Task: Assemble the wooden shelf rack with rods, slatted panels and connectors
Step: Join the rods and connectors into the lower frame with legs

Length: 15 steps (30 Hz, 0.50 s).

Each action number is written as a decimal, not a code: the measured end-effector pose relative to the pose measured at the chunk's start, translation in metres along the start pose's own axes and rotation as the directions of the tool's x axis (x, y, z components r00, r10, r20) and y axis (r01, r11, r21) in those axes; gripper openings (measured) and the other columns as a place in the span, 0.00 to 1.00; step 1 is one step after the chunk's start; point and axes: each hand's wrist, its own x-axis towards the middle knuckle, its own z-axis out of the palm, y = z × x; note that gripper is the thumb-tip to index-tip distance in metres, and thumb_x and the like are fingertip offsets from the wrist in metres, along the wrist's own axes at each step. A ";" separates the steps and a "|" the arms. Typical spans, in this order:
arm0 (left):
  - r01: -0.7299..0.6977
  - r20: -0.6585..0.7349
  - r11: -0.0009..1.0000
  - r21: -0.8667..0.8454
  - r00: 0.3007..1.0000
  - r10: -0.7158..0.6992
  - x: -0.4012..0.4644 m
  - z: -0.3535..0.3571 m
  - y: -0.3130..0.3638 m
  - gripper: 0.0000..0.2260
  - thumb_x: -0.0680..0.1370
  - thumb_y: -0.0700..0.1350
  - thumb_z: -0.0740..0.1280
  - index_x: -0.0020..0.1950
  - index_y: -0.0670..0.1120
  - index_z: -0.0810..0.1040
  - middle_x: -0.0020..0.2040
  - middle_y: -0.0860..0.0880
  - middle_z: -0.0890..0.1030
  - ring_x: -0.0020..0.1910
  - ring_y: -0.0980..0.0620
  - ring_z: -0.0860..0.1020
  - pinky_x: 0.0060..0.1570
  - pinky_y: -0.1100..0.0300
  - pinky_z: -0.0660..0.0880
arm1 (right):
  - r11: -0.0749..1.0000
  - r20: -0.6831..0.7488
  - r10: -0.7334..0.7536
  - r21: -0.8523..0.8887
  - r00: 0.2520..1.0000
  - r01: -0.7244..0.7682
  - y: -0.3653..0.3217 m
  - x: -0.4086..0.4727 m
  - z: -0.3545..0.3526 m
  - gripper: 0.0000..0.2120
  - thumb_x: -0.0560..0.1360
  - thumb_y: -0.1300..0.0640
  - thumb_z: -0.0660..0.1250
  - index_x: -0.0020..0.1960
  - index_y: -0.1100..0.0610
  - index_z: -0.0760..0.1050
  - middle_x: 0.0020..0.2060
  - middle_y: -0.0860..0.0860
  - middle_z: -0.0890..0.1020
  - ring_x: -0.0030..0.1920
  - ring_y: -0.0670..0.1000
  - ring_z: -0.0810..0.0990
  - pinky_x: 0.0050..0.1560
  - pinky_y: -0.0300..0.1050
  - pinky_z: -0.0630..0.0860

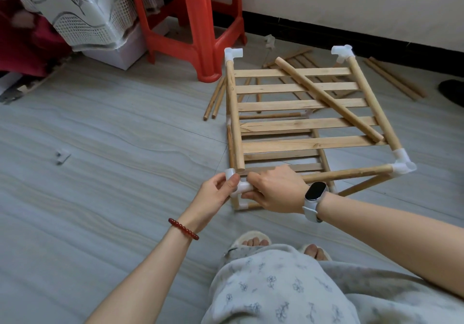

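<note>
At the far left we see a patterned cloth (82, 10) draped over something near the edge of the view, and a small white clip-like piece (62, 156) lying alone on the grey floor (113, 128). A red plastic stool (190, 27) stands further back, with two loose rods (214, 97) lying just beside its foot.

Our left hand (216, 193), a red bead bracelet (183, 228) on its wrist, pinches the white corner connector (237, 185) at the near left corner of the rack; its fingers (232, 182) are curled round the connector's upright socket. The end of the left side rod (234, 120) stands just above that socket, apparently not seated in it.

Our right hand (276, 189), with a white smartwatch (315, 195) on the wrist, grips the near front rod (346, 174) right where it enters the connector, fingers wrapped round it.

The partly built rack (301, 125) sits on the floor in front of us, its upper slatted panel (296, 105) held between side rods with white connectors at the other three corners. One loose rod (329, 99) lies diagonally across the slats. Behind and to the right, more rods (394, 79) rest on the floor near the wall.
</note>
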 end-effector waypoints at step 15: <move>-0.530 0.249 0.301 0.793 0.732 0.634 0.042 0.020 0.054 0.14 0.72 0.39 0.68 0.56 0.46 0.77 0.53 0.51 0.76 0.57 0.47 0.72 0.55 0.56 0.68 | 0.994 0.016 -0.104 -0.020 0.994 0.105 0.049 -0.054 -0.009 0.27 0.74 0.30 0.48 0.40 0.52 0.70 0.29 0.49 0.76 0.29 0.52 0.72 0.35 0.48 0.72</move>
